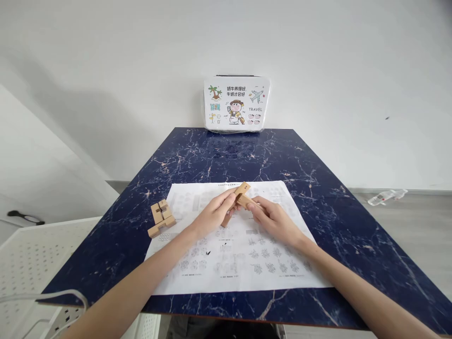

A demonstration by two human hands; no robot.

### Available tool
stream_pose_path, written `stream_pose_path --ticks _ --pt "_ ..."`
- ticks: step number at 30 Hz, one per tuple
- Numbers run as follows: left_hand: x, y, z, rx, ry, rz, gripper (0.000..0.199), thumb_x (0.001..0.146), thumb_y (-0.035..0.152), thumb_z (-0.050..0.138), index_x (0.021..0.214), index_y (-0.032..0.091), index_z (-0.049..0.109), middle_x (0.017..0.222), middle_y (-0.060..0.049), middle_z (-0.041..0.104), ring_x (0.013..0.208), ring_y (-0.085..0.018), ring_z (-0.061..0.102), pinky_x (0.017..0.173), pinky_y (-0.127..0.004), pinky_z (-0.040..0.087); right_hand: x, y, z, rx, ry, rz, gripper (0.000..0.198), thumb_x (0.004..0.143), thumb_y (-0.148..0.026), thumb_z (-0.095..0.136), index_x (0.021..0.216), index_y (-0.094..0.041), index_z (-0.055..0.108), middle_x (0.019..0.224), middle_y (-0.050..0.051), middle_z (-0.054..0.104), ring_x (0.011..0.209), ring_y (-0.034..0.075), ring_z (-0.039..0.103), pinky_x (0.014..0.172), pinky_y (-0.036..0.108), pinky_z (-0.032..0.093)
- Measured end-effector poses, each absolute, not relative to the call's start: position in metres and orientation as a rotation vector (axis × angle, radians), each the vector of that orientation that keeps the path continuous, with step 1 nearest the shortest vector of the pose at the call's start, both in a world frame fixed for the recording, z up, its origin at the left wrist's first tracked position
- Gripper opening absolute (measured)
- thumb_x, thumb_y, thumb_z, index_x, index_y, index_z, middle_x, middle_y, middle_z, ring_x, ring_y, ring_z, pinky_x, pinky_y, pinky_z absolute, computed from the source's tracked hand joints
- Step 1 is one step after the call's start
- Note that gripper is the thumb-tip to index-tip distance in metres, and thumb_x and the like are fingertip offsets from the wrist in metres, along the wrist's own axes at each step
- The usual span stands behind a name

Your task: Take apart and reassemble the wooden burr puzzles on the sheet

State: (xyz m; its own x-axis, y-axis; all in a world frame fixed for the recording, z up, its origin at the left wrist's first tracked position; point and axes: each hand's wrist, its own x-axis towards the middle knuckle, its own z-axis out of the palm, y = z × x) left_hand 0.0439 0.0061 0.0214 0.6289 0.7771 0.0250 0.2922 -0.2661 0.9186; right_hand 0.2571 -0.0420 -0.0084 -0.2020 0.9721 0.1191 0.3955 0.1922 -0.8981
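Above the printed sheet [233,278], my left hand [219,207] is closed round a notched wooden puzzle piece [243,188] marked with a "2". My right hand [270,216] grips a second wooden piece [244,201], whose end meets the first one near its notch. Whether the two are locked together I cannot tell. Part of another wooden end [225,221] shows below my left hand; what it belongs to is hidden. Several more notched wooden pieces [161,219] lie close together at the sheet's left edge.
The table [229,160] has a dark blue marbled top. At its far edge a white case [237,103] with cartoon prints leans by the wall. A white perforated surface [28,254] with a pale cable [70,293] is at left. A clear plastic item [386,197] lies beyond the right edge.
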Motion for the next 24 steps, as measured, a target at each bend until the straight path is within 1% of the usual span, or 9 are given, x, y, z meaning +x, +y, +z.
stream_pose_path --ticks 2,6,8,10,13,15,17,20,24 --pt "0.045 0.003 0.018 1.834 0.901 0.598 0.056 0.114 0.046 0.022 0.163 0.026 0.039 0.109 -0.011 0.07 0.088 -0.02 0.063 0.076 -0.032 0.054 0.258 -0.041 -0.011 -1.352 -1.701 0.947 0.043 0.107 -0.06 0.043 0.089 -0.023 0.055 0.065 -0.004 0.047 0.055 0.014 0.039 0.053 0.031 0.03" --pt "0.046 -0.001 0.014 1.745 0.917 0.559 0.058 0.113 0.05 0.025 0.168 0.03 0.029 0.114 -0.011 0.07 0.071 -0.016 0.06 0.058 -0.03 0.048 0.259 -0.04 -0.01 -1.365 -1.689 0.903 0.046 0.107 -0.061 0.043 0.083 -0.023 0.051 0.064 -0.003 0.048 0.054 0.014 0.04 0.051 0.03 0.03" --pt "0.047 -0.001 0.014 1.744 0.892 0.558 0.058 0.113 0.049 0.028 0.168 0.031 0.027 0.118 -0.011 0.072 0.071 -0.016 0.061 0.058 -0.03 0.049 0.258 -0.041 -0.009 -1.345 -1.72 0.889 0.046 0.106 -0.062 0.043 0.081 -0.024 0.051 0.063 -0.004 0.046 0.052 0.014 0.038 0.051 0.03 0.03" --pt "0.048 -0.001 0.014 1.808 0.874 0.579 0.056 0.114 0.046 0.028 0.168 0.032 0.029 0.126 -0.011 0.073 0.082 -0.019 0.067 0.065 -0.031 0.054 0.256 -0.042 -0.009 -1.331 -1.744 0.888 0.046 0.106 -0.062 0.042 0.082 -0.024 0.051 0.062 -0.004 0.046 0.052 0.013 0.037 0.05 0.03 0.029" --pt "0.049 -0.003 0.015 1.909 0.85 0.627 0.053 0.115 0.044 0.026 0.166 0.035 0.031 0.147 -0.008 0.065 0.116 -0.025 0.069 0.088 -0.038 0.061 0.254 -0.044 -0.011 -1.334 -1.749 0.882 0.044 0.107 -0.06 0.042 0.085 -0.024 0.053 0.062 -0.004 0.046 0.052 0.014 0.038 0.05 0.031 0.03" --pt "0.05 -0.004 0.014 1.926 0.829 0.659 0.052 0.115 0.044 0.027 0.167 0.036 0.03 0.161 -0.005 0.053 0.139 -0.027 0.058 0.106 -0.043 0.057 0.254 -0.045 -0.012 -1.349 -1.743 0.867 0.043 0.107 -0.059 0.042 0.086 -0.024 0.054 0.062 -0.003 0.047 0.053 0.014 0.039 0.051 0.031 0.03" --pt "0.051 -0.006 0.011 1.927 0.793 0.692 0.053 0.115 0.042 0.029 0.168 0.036 0.027 0.17 -0.002 0.04 0.154 -0.026 0.042 0.123 -0.047 0.045 0.255 -0.045 -0.013 -1.357 -1.747 0.849 0.041 0.107 -0.057 0.042 0.086 -0.024 0.054 0.063 -0.003 0.048 0.053 0.014 0.04 0.052 0.032 0.031" --pt "0.053 -0.008 0.006 1.991 0.742 0.737 0.054 0.115 0.036 0.03 0.169 0.035 0.021 0.174 -0.003 0.031 0.16 -0.025 0.031 0.133 -0.049 0.028 0.255 -0.045 -0.013 -1.354 -1.76 0.824 0.04 0.108 -0.056 0.042 0.085 -0.024 0.054 0.064 -0.003 0.049 0.054 0.014 0.042 0.053 0.032 0.031" --pt "0.054 -0.007 0.002 2.133 0.713 0.735 0.056 0.115 0.03 0.032 0.169 0.035 0.019 0.173 -0.006 0.032 0.161 -0.026 0.03 0.132 -0.053 0.029 0.254 -0.044 -0.013 -1.345 -1.779 0.804 0.04 0.108 -0.054 0.041 0.084 -0.024 0.052 0.064 -0.003 0.052 0.054 0.015 0.044 0.054 0.032 0.034"
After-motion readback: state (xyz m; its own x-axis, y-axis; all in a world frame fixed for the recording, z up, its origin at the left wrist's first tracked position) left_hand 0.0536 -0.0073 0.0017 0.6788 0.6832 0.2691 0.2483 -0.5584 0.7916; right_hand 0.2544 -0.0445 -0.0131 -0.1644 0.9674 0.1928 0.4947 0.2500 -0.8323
